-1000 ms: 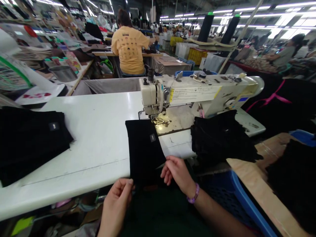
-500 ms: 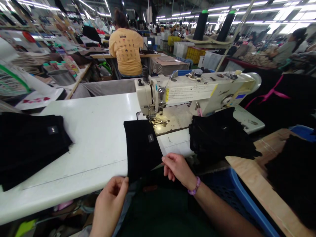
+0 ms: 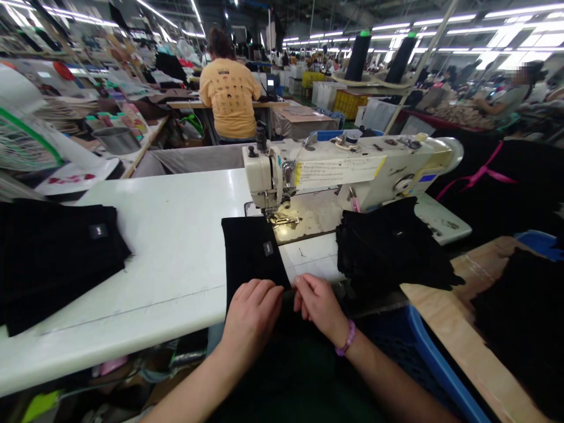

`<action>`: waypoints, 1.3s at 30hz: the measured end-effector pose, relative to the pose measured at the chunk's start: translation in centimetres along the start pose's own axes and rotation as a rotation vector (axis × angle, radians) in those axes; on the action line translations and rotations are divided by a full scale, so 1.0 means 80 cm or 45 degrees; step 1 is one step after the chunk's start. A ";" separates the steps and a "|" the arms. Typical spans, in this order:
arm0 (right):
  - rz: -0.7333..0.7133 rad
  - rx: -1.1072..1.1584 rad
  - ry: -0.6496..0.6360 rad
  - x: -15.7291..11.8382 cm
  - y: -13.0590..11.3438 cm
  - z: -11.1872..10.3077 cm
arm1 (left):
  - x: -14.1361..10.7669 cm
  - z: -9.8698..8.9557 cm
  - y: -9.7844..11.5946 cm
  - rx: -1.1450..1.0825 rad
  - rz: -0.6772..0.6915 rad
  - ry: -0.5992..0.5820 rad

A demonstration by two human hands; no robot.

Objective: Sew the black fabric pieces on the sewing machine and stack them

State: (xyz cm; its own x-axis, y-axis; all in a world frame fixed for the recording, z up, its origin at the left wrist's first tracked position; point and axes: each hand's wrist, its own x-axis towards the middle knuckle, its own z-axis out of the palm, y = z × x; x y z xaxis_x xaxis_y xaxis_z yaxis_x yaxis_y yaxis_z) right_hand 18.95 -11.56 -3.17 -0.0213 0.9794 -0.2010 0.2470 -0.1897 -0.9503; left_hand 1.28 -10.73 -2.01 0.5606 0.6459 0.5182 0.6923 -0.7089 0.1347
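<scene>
Black fabric [image 3: 249, 252], grey label [image 3: 268, 249], cream sewing machine [image 3: 335, 170]

- A flat, rectangular black knit fabric panel [image 3: 251, 252] is laid on the white sewing table [image 3: 145, 264], its far edge just beside the steel presser foot [image 3: 282, 219].
- A small grey rectangular label [image 3: 268, 249] is attached near the far end.
- The near end is held by the left hand [image 3: 252, 311] and right hand [image 3: 317, 305].

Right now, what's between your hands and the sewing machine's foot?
Head view: a black fabric piece with a small grey label, running from the left hand and right hand up to the presser foot.
</scene>
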 end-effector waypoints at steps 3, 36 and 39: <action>-0.699 -0.521 0.246 -0.002 0.005 -0.007 | 0.003 -0.008 -0.002 -0.040 -0.048 -0.032; -1.198 -0.941 0.173 0.076 -0.022 -0.006 | 0.104 0.011 -0.122 0.226 -0.088 -0.429; -1.155 -0.991 0.160 0.089 -0.026 -0.006 | 0.102 0.007 -0.120 0.182 -0.066 -0.424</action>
State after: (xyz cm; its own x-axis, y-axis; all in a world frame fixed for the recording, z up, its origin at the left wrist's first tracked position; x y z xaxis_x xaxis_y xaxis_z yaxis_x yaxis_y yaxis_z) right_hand 18.74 -4.15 -2.55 -0.4064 0.7425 0.5325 0.7108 0.6231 -0.3264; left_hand -0.52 1.48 0.47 0.6239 0.7535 0.2072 0.7670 -0.6413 0.0224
